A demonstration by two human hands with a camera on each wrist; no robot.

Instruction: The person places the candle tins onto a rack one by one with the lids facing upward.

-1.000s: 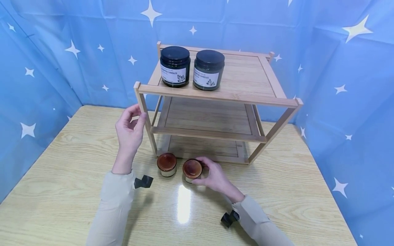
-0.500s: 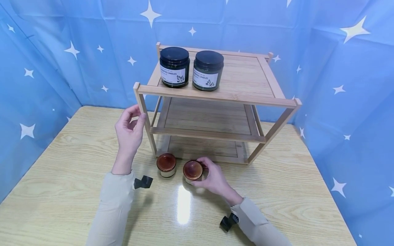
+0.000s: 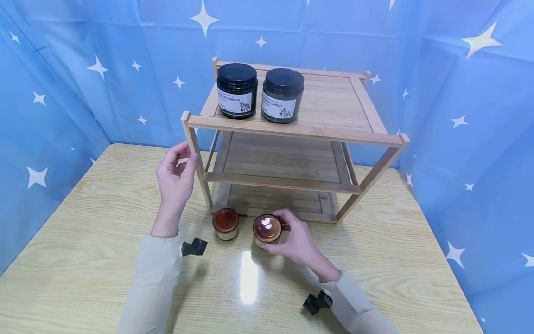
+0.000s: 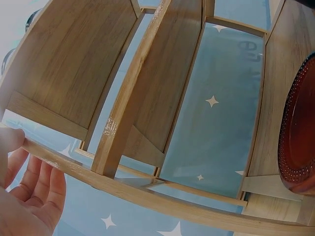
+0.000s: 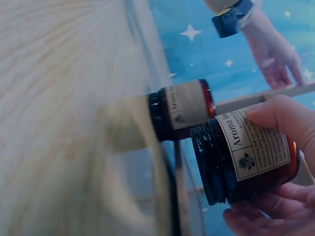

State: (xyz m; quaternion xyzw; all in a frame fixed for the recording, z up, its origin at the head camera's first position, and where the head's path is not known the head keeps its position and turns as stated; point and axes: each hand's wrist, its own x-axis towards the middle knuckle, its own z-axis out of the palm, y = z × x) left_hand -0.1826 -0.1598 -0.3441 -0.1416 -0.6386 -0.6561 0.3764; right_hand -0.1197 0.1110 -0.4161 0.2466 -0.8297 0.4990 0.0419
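Note:
My left hand (image 3: 175, 178) pinches the left front post of a three-tier wooden shelf rack (image 3: 294, 129), thumb and fingers on either side in the left wrist view. With thumb and fingers, my right hand (image 3: 298, 241) grips an amber candle jar (image 3: 267, 228) in front of the rack. Its glass base faces up and its dark lid end points down, slightly tilted, seemingly just off the table. A paper label reading "Aroma" shows on this jar in the right wrist view. A matching amber candle jar (image 3: 225, 221) stands inverted on the table to its left, untouched.
Two dark green candle jars, one at left (image 3: 237, 90) and one at right (image 3: 282, 95), stand on the rack's top tier. Bare wood shows on the middle tier (image 3: 283, 160). A blue star-patterned curtain (image 3: 137, 93) hangs behind the wood-grain table (image 3: 83, 255).
My right hand has moved slightly right with the amber candle jar, whose upturned base now catches a bright reflection. My left hand stays on the rack's post.

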